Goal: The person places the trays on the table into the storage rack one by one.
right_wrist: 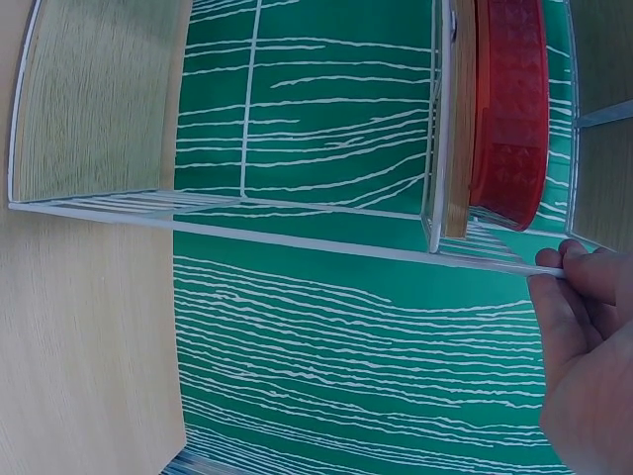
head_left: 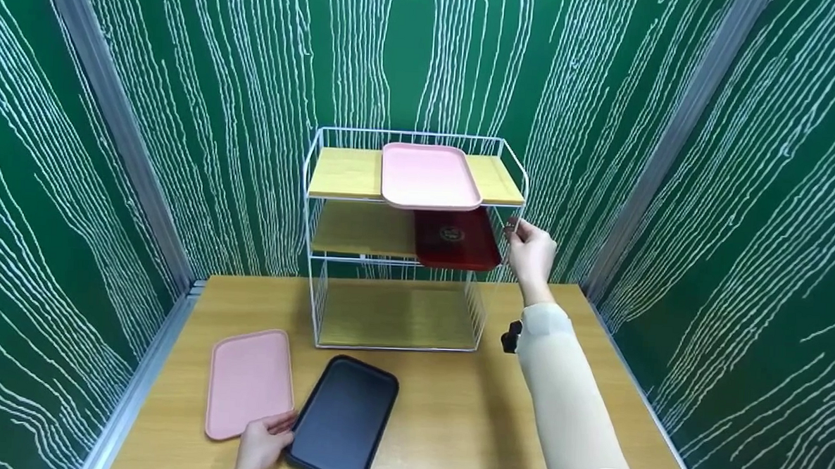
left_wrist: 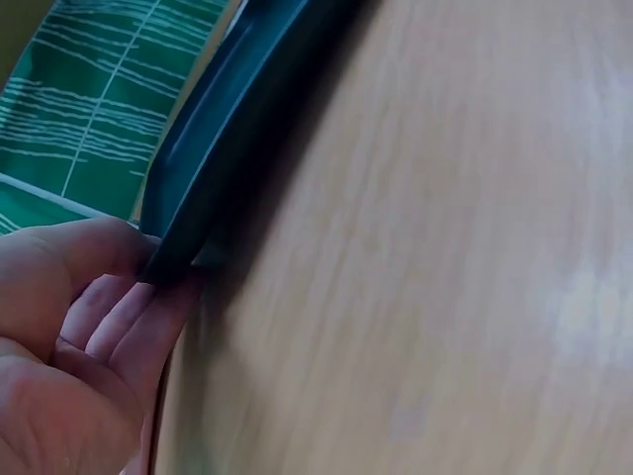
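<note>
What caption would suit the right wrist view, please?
Right hand pinching a white rack post near a red tray on a wooden shelf.

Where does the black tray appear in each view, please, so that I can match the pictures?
Head: the black tray is low, just left of centre.
Left wrist: upper left, its edge pinched by the left hand.
Right wrist: not in it.
Shared landmark: the green, white-lined walls.

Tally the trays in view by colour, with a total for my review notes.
Pink rectangular trays: 2
Dark red rectangular tray with a pale round emblem: 1
Black rectangular tray: 1
Total: 4 trays
</note>
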Action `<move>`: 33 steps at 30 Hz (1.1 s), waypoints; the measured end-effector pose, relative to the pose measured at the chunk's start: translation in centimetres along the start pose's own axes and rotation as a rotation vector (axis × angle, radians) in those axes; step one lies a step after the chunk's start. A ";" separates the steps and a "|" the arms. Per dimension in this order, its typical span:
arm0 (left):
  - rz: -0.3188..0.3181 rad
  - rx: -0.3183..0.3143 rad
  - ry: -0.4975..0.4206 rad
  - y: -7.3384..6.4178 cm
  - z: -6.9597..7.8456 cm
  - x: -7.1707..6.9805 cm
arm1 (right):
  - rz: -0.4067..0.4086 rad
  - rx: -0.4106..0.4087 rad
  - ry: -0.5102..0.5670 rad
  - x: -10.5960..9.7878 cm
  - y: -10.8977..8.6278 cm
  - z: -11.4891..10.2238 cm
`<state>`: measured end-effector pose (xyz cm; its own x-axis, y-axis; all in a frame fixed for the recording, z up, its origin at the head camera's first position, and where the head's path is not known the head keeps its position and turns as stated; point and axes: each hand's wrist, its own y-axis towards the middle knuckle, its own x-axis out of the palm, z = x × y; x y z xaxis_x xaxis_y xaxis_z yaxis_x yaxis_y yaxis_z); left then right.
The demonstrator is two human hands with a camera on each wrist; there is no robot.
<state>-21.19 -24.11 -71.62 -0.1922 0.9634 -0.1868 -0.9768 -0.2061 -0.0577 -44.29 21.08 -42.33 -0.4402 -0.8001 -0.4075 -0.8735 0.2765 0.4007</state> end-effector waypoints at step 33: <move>-0.168 -0.166 -0.345 0.0 1.3 0.8 | -0.011 0.004 -0.022 0.1 0.1 0.2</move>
<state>-21.47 -23.14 -70.51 -0.0792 0.9810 0.1768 -0.9743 -0.0387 -0.2219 -44.42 21.17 -42.52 -0.4350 -0.7912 -0.4298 -0.8791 0.2700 0.3927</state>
